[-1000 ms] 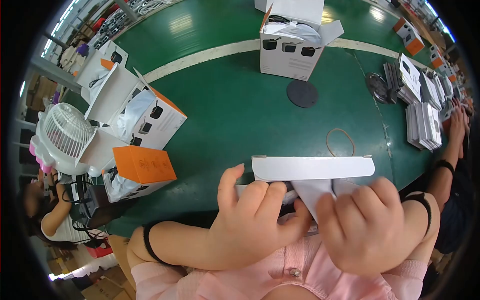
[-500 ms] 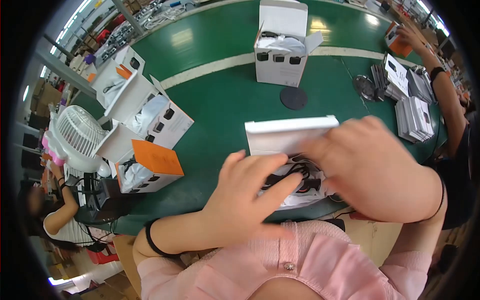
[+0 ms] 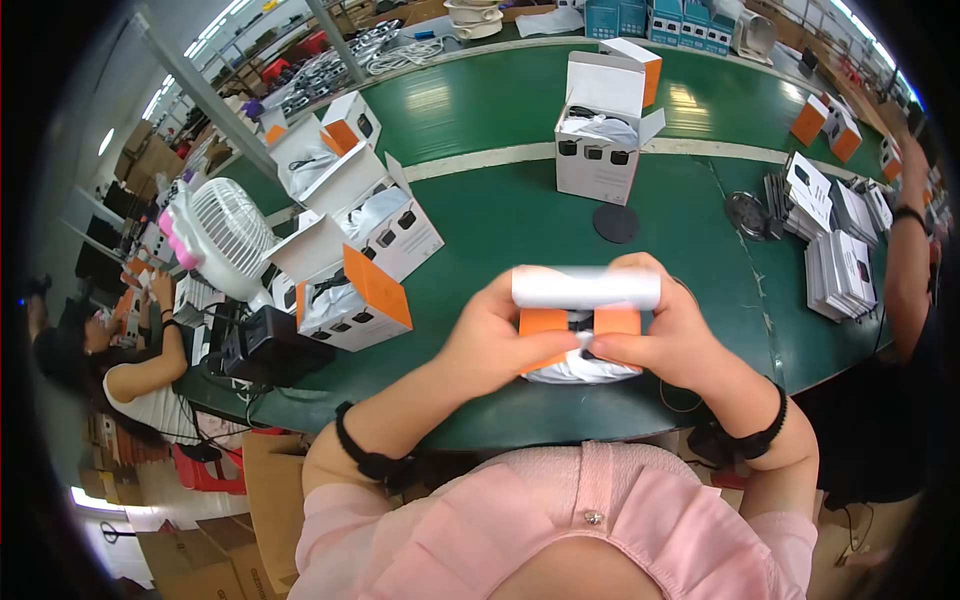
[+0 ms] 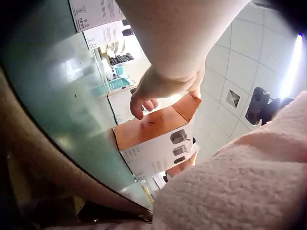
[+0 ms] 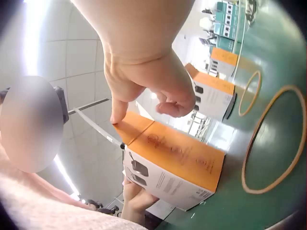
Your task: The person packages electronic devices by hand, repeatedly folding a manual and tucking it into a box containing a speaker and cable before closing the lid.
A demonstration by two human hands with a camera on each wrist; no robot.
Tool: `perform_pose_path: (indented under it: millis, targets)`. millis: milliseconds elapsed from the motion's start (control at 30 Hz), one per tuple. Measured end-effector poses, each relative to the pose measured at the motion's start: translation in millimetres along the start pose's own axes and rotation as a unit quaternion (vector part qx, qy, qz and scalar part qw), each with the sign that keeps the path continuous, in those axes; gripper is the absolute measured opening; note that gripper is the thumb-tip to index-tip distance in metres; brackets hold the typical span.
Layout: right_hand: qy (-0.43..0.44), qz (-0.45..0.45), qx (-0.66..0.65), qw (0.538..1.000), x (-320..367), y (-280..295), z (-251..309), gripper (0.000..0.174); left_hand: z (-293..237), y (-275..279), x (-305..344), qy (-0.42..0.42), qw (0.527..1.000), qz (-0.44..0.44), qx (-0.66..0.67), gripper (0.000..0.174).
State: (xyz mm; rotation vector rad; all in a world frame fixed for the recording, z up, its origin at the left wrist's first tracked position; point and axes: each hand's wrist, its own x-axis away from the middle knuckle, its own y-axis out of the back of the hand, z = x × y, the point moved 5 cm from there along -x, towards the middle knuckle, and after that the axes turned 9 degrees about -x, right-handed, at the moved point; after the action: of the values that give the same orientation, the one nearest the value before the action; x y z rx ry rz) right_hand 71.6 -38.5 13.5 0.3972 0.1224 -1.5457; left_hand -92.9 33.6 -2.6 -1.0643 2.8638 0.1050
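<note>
A carton box (image 3: pixel 585 375) with orange sides and printed black devices stands at the table's near edge, between my hands. Its white lid flap (image 3: pixel 585 288) is raised and blurred. Two orange side flaps (image 3: pixel 617 322) lean inward over a white wrapping and something dark. My left hand (image 3: pixel 487 335) holds the lid's left end, its thumb on the left flap. On the right end, my right hand (image 3: pixel 682 335) grips likewise, its thumb on the other flap. In the right wrist view, the thumb touches the orange flap (image 5: pixel 132 124) and the fingers are curled.
Open boxes (image 3: pixel 355 305) with wrapped contents stand at left, near a white fan (image 3: pixel 225 240). Another open box (image 3: pixel 597 165) stands ahead, behind a black disc (image 3: pixel 615 224). Stacked white cartons (image 3: pixel 840 275) lie at right. A rubber band (image 5: pixel 252 93) lies beside my box.
My hands have left the wrapping and cables inside the box and moved to its lid and side flaps. The orange flaps now lean inward. The head view has tilted up.
</note>
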Motion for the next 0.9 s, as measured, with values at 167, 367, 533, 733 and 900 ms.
perform_pose_path:
  millis: [167,367,533,733,900]
  targets:
    - [0.204,0.077,0.086,0.972,-2.4,-2.2,18.7,0.043,-24.2,2.1,-4.5,-0.261,0.918,0.02,-0.299,0.044]
    - [0.159,0.215,0.024,0.963,-3.4,1.0,22.4,0.051,-28.2,6.1,9.8,-0.256,0.917,0.134,-0.274,0.057]
    - [0.121,0.251,-0.006,0.96,-0.1,2.4,21.5,0.05,-26.6,6.1,10.7,-0.213,0.913,0.154,-0.311,0.057]
    - [0.154,0.243,0.057,0.956,3.0,1.5,6.1,0.049,-23.5,-1.2,21.0,-0.272,0.844,0.105,-0.45,0.056]
    - [0.163,0.259,0.166,0.938,5.2,0.2,28.6,0.045,-31.3,-15.2,43.3,-0.24,0.71,0.029,-0.661,0.061]
